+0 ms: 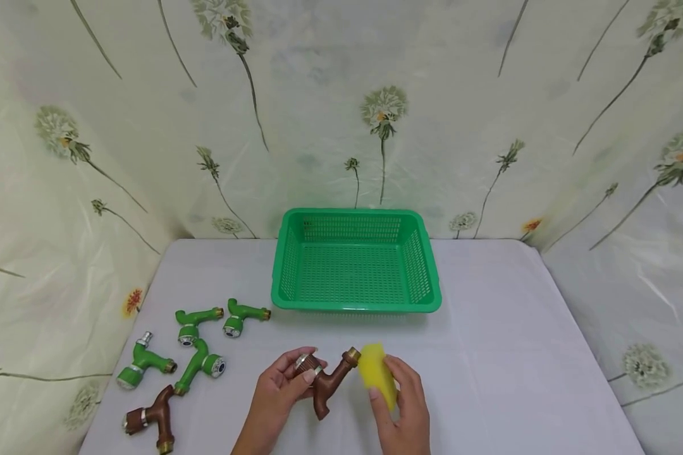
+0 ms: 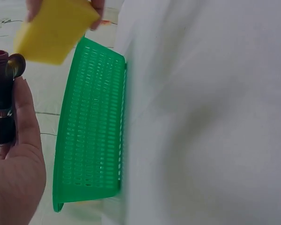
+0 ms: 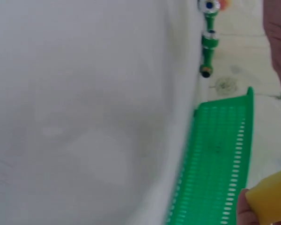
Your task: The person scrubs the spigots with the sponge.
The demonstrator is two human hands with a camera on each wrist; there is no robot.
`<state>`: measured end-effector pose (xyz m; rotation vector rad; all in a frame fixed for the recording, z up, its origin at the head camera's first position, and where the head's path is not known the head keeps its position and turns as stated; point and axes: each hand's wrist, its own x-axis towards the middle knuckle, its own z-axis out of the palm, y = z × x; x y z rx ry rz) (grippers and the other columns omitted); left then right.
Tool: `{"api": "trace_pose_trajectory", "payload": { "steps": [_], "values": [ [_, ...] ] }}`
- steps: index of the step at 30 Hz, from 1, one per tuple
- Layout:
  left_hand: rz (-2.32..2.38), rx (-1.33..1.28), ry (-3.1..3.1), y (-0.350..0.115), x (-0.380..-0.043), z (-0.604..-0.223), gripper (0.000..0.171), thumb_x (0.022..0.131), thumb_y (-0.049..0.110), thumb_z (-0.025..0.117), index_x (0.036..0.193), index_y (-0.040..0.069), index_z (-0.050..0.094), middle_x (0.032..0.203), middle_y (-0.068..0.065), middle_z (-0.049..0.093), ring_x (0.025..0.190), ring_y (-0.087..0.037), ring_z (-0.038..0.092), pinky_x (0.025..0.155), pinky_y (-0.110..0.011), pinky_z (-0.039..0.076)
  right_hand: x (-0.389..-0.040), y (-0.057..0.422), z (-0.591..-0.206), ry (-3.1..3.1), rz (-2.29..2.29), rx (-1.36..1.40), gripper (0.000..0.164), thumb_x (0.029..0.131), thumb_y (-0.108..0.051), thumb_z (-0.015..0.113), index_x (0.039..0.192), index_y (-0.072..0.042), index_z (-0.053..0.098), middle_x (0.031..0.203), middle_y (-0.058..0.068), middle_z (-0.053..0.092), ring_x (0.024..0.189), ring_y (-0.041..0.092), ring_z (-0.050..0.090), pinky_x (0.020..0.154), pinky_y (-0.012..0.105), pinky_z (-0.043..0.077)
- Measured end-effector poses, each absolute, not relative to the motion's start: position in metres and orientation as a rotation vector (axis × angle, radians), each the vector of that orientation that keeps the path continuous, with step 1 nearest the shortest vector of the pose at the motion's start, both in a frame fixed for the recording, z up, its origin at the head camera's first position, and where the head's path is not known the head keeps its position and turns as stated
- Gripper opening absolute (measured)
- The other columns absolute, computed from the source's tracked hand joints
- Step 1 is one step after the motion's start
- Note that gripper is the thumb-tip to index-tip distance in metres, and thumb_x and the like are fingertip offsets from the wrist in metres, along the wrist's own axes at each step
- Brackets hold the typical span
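My left hand grips a brown faucet by its ribbed knob, and the brass threaded end points up to the right. In my right hand is a yellow sponge, pinched between thumb and fingers, its upper left edge right at the brass end. The left wrist view shows the faucet dark against the left palm, with the sponge beyond it. Only part of the sponge and some fingertips appear in the right wrist view.
A green plastic basket stands at the back middle of the white-covered table. To the left lie several green faucets, one of them with a silver nozzle, and another brown faucet nearer the front. Floral sheeting hangs around the table.
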<state>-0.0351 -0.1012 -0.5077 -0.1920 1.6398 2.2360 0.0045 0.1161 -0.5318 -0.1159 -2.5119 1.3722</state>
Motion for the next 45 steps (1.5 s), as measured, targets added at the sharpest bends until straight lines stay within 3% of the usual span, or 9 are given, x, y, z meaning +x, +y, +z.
{"api": "trace_pose_trajectory", "payload": {
  "steps": [11,17,22,26,29,31,35,39,45],
  "values": [
    [2.227,0.060,1.744,-0.099,-0.035,-0.507,0.051,0.088,0.015,0.072,0.133,0.007,0.051,0.122,-0.018,0.062,0.116,-0.031,0.058,0.091,-0.032,0.052,-0.001,0.129,-0.518,-2.401,1.258,-0.027,0.046,0.090,-0.016,0.071,0.131,-0.028,0.057,0.138,-0.006,0.046,0.117,0.011,0.048,0.095,0.009,0.038],
    [2.158,0.081,1.870,-0.089,-0.030,-0.511,0.050,0.085,0.020,0.076,0.131,0.016,0.055,0.124,-0.009,0.062,0.111,-0.025,0.062,0.088,-0.031,0.053,-0.001,0.117,-0.522,-2.275,0.871,0.430,0.028,0.095,-0.036,0.060,0.115,-0.018,0.070,0.132,0.017,0.051,0.118,0.036,0.044,0.110,0.026,0.025],
    [2.059,0.088,2.032,-0.086,-0.027,-0.510,0.047,0.083,0.027,0.078,0.126,0.026,0.060,0.117,-0.005,0.064,0.101,-0.020,0.067,0.081,-0.028,0.056,0.002,0.110,-0.528,-2.334,0.730,0.522,0.033,0.100,-0.042,0.046,0.109,-0.023,0.071,0.133,0.017,0.050,0.118,0.038,0.040,0.109,0.030,0.018],
    [1.997,0.105,2.107,-0.085,-0.027,-0.509,0.045,0.081,0.027,0.079,0.123,0.028,0.061,0.113,-0.005,0.064,0.098,-0.018,0.067,0.079,-0.027,0.056,-0.004,0.119,-0.528,-2.405,0.712,0.473,0.035,0.100,-0.042,0.043,0.108,-0.023,0.071,0.136,0.016,0.047,0.120,0.037,0.039,0.108,0.031,0.020],
    [1.942,0.138,2.157,-0.083,-0.027,-0.509,0.045,0.081,0.026,0.079,0.122,0.031,0.060,0.116,-0.002,0.061,0.099,-0.015,0.066,0.080,-0.026,0.056,-0.010,0.129,-0.526,-2.442,0.766,0.359,0.025,0.094,-0.033,0.056,0.111,-0.021,0.070,0.138,0.016,0.045,0.121,0.035,0.040,0.106,0.031,0.024],
    [1.907,0.164,2.200,-0.083,-0.028,-0.509,0.046,0.081,0.025,0.079,0.122,0.032,0.060,0.116,0.001,0.059,0.100,-0.013,0.065,0.080,-0.025,0.055,-0.012,0.134,-0.524,-2.481,0.807,0.279,0.028,0.089,-0.029,0.063,0.116,-0.021,0.068,0.140,0.014,0.042,0.123,0.032,0.038,0.107,0.025,0.024],
    [1.855,0.230,2.284,-0.085,-0.027,-0.510,0.047,0.082,0.020,0.078,0.123,0.032,0.060,0.116,0.004,0.057,0.102,-0.011,0.064,0.082,-0.024,0.055,-0.010,0.131,-0.522,-2.489,0.835,0.303,0.033,0.093,-0.037,0.061,0.122,-0.022,0.065,0.141,0.012,0.041,0.123,0.030,0.039,0.108,0.015,0.023],
    [1.739,0.317,2.383,-0.085,-0.027,-0.511,0.047,0.083,0.022,0.076,0.125,0.034,0.059,0.117,0.010,0.055,0.103,-0.008,0.061,0.084,-0.024,0.054,-0.008,0.126,-0.525,-2.470,0.766,0.472,0.037,0.099,-0.044,0.044,0.117,-0.023,0.068,0.140,0.013,0.045,0.121,0.033,0.041,0.108,0.023,0.022],
    [1.548,0.391,2.500,-0.083,-0.027,-0.509,0.045,0.084,0.018,0.075,0.125,0.031,0.061,0.117,0.016,0.053,0.103,-0.004,0.058,0.086,-0.020,0.051,-0.018,0.137,-0.524,-2.452,0.741,0.491,0.027,0.089,-0.025,0.059,0.112,-0.018,0.070,0.138,0.015,0.047,0.122,0.037,0.041,0.099,0.040,0.028]
  ]
}}
